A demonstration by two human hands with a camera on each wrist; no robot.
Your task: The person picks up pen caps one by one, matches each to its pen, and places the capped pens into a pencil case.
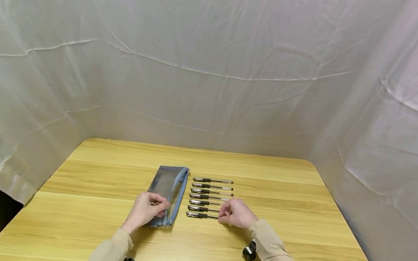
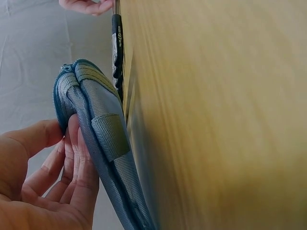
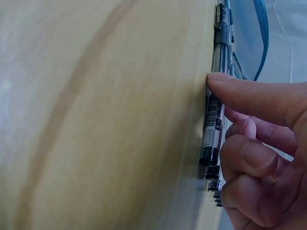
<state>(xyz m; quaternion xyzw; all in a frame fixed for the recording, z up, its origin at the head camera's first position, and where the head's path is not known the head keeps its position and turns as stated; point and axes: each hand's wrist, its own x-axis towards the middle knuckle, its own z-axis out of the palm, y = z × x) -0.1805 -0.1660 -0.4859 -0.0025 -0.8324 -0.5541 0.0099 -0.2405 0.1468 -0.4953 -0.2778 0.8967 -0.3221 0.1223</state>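
Observation:
My left hand [image 1: 148, 209] pinches the zipped edge of a blue pencil case [image 1: 165, 182] with clear mesh sides. Its mouth gapes on the side facing the pens, and in the left wrist view the thumb and fingers hold one lip of the case [image 2: 103, 129]. On the right, my right hand [image 1: 237, 213] has its thumb and fingers at the barrel of the nearest black gel pen [image 1: 197, 215]. In the right wrist view the thumb lies across that clear-barrelled pen [image 3: 211, 134], the other fingers curled behind it.
Several more gel pens [image 1: 202, 196] lie in a neat column beyond the nearest one, clips to the left. They sit just right of the case on the wooden table [image 1: 284, 176]. Grey-white curtains [image 1: 212, 101] enclose the back and sides.

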